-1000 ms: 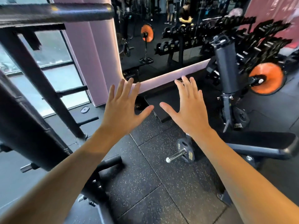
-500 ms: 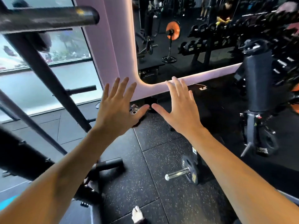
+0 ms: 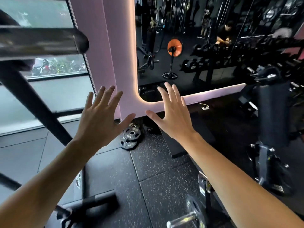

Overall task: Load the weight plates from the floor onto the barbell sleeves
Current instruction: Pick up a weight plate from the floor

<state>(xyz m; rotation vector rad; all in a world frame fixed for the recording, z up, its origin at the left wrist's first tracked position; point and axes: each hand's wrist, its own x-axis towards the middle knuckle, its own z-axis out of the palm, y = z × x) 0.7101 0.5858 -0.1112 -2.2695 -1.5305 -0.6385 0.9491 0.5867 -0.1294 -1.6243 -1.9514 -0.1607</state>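
Grip: left hand (image 3: 100, 122) and right hand (image 3: 172, 119) both spread wide in mid-air, fingers straight, holding nothing.
Weight plates (image 3: 130, 137): small black stack flat on the floor (image 3: 156, 178), at the pink pillar's (image 3: 118, 63) foot, beyond the thumbs.
Barbell sleeve (image 3: 41, 41): bare, upper left.
Second plate (image 3: 195, 209): on a sleeve, bottom edge.

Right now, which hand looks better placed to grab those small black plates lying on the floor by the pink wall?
Probably the left hand. Its thumb hangs almost directly over the stacked plates, while the right hand sits further to the side. Both hands are spread open and holding nothing.
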